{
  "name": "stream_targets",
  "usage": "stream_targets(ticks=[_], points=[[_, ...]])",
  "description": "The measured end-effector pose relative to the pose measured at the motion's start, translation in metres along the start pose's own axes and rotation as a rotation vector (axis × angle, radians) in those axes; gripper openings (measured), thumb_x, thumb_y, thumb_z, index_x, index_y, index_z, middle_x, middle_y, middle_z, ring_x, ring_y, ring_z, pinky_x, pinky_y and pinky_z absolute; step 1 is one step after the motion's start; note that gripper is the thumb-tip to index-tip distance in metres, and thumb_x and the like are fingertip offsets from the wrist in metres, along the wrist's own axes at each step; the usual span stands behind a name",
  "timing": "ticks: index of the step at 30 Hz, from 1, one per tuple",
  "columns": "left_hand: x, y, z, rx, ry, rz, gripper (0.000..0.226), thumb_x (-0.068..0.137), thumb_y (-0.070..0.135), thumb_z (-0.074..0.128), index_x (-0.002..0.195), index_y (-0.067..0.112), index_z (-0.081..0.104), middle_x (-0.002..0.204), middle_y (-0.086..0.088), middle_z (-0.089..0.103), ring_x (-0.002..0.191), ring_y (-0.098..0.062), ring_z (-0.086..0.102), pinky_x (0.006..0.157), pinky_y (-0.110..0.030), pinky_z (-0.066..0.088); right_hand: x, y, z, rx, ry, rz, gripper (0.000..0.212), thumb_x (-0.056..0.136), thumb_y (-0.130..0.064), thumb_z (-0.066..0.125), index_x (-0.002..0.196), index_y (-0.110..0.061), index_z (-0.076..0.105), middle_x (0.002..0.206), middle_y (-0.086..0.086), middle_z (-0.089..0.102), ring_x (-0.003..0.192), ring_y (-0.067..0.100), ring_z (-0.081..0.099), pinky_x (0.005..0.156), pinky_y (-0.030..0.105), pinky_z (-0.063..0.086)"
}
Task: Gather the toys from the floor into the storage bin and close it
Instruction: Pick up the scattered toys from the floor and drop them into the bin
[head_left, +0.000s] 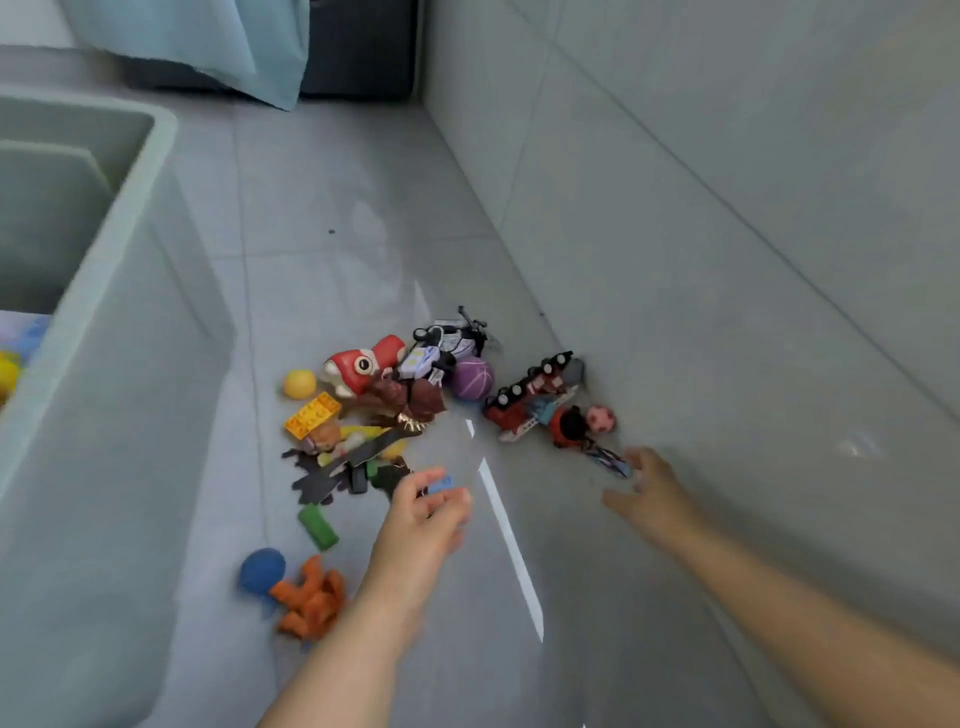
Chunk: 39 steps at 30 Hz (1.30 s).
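A pile of toys lies on the grey floor by the wall: a red fish toy (363, 366), a purple ball (471, 379), a yellow brick (313, 413), a red truck (530, 400), a pink ball (601, 419). Nearer me lie a green block (318, 526), a blue ball (262, 570) and an orange figure (310, 603). My left hand (423, 519) pinches a small blue brick (441, 486). My right hand (657, 493) hovers with fingers apart beside a thin blue toy (608, 458). The pale green storage bin (104, 332) stands open at the left.
A grey wall (727, 208) runs along the right side of the pile. A light blue cloth (208, 41) hangs over dark furniture at the back. Some toys show inside the bin at its lower left.
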<state>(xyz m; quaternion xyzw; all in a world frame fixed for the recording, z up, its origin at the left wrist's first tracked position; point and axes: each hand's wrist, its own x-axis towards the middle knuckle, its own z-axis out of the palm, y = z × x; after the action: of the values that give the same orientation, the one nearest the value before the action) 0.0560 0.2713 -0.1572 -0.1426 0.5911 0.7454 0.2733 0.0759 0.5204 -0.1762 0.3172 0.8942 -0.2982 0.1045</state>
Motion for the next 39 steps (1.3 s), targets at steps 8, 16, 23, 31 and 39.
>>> stream_targets(ticks=[8,16,23,31,39], points=[[0.011,-0.067,0.040,0.360,-0.052,-0.064,0.040,0.082,0.001,0.066,0.108,0.028,0.050,0.096,-0.008,0.062,0.075,-0.005,0.061,0.070,-0.010,0.046,0.104,-0.019,0.028,-0.232,0.098,-0.213,0.073,0.067,-0.046,0.077,0.127,-0.016,0.046,0.135,0.008,0.042,0.119,0.027,0.045,0.093,0.036,0.043],[0.034,-0.047,0.067,0.237,0.065,-0.134,0.034,0.083,0.011,0.065,0.111,0.026,0.052,0.095,-0.002,0.066,0.082,-0.005,0.063,0.070,-0.011,0.047,0.097,-0.001,0.053,-0.182,0.212,-0.335,0.057,0.067,-0.029,0.078,0.113,-0.005,0.056,0.123,0.016,0.052,0.114,0.034,0.048,0.091,0.040,0.044],[0.037,-0.062,0.061,0.092,0.073,-0.223,0.025,0.086,0.013,0.063,0.107,0.026,0.057,0.105,-0.004,0.064,0.100,-0.016,0.061,0.082,-0.027,0.049,0.060,0.005,0.037,0.010,0.264,-0.304,0.052,0.060,-0.035,0.082,0.102,-0.014,0.059,0.111,0.006,0.053,0.102,0.026,0.048,0.083,0.032,0.040],[0.009,-0.065,0.063,-0.307,-0.027,-0.361,0.033,0.079,0.026,0.062,0.109,0.013,0.058,0.115,-0.012,0.062,0.102,-0.025,0.060,0.088,-0.040,0.049,-0.017,0.006,0.003,0.244,0.321,-0.291,0.053,0.059,-0.028,0.084,0.097,-0.021,0.048,0.103,-0.006,0.038,0.084,-0.006,0.046,0.073,-0.003,0.034],[0.001,-0.045,0.034,-0.392,-0.062,-0.222,0.032,0.082,0.022,0.057,0.114,0.026,0.060,0.099,-0.005,0.073,0.081,-0.021,0.072,0.070,-0.039,0.057,-0.085,-0.022,0.033,0.385,-0.374,-0.548,0.053,0.067,-0.055,0.070,0.112,-0.044,0.045,0.124,-0.015,0.041,0.109,-0.007,0.048,0.090,0.009,0.042]])
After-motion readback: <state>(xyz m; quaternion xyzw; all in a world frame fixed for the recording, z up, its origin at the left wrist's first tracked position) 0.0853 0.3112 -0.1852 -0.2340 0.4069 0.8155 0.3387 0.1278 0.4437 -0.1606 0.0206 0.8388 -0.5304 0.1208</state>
